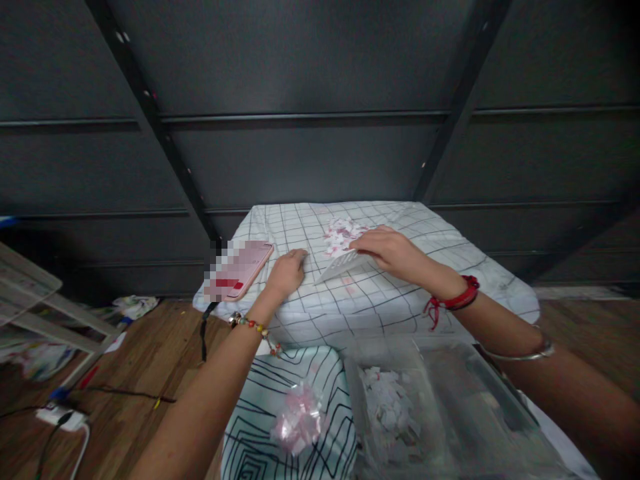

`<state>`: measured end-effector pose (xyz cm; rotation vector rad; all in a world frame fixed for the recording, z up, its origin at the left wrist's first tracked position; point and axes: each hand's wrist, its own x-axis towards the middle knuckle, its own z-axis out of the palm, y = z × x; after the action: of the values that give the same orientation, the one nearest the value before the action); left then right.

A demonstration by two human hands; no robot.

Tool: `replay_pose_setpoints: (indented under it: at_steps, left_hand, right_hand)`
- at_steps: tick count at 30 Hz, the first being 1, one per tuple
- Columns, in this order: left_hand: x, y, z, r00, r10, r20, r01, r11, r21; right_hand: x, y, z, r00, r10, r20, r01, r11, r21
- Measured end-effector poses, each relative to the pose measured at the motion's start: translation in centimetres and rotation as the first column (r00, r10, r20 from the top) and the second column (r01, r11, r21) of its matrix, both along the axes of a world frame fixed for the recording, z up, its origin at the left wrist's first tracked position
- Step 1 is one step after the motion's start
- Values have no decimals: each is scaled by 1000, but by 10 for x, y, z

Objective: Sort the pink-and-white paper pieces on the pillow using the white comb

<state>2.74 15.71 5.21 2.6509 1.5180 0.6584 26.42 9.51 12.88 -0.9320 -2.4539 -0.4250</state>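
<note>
My right hand (393,253) pinches the edge of a thin white sheet (341,267) with rows of small marks. The sheet is tilted, its lower edge close to the checked cloth (295,230). Just beyond it lies a heap of small white and pink paper pieces (343,230), partly hidden by my right hand. My left hand (287,273) rests on the cloth with its fingers curled together. What they hold, if anything, is hidden. Left of that hand lies a pink phone (253,263), partly blurred out.
Nearer me, a clear plastic box (435,400) holds a pile of white paper scraps (390,403). Beside it, shiny pink wrappings (299,419) lie on a patterned cushion (320,367). A power strip (61,418) and cables are on the wooden floor. A dark panel (305,160) stands behind.
</note>
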Motion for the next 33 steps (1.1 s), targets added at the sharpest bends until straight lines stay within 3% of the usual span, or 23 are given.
replay_pose_setpoints:
  at_steps: [3,6,11,15,18,26,31,33]
  left_hand:
    - [1,-2,2,1000,6,-13,-6,1000,-14]
    - [2,-4,4,1000,8,-20,-8,1000,-12]
    - [1,-4,3,1000,1,-27,-1,1000,-2]
    - [2,-4,3,1000,-5,-18,5,1000,5]
    - [2,-6,5,1000,-5,-22,5,1000,1]
    - [1,-5,4,999,-9,-37,9,1000,9]
    - [1,-6,4,1000,-9,-23,9,1000,3]
    - [1,-7,4,1000,-8,-23,8,1000,2]
  right_hand:
    - [16,-6,5,999,32,0,-32,999,43]
    - [19,-18,9,999,-31,-12,32,993,113]
    - [6,-41,15,935,-349,58,326,914,242]
    - [-1,-52,17,832,-524,182,480,844,238]
    - [-6,-57,16,812,-532,239,497,846,192]
    - [-30,-71,15,862,-450,234,429,893,137]
    - [-30,-66,18,798,-553,239,537,833,135]
    - [-29,-64,16,797,-552,245,539,833,125]
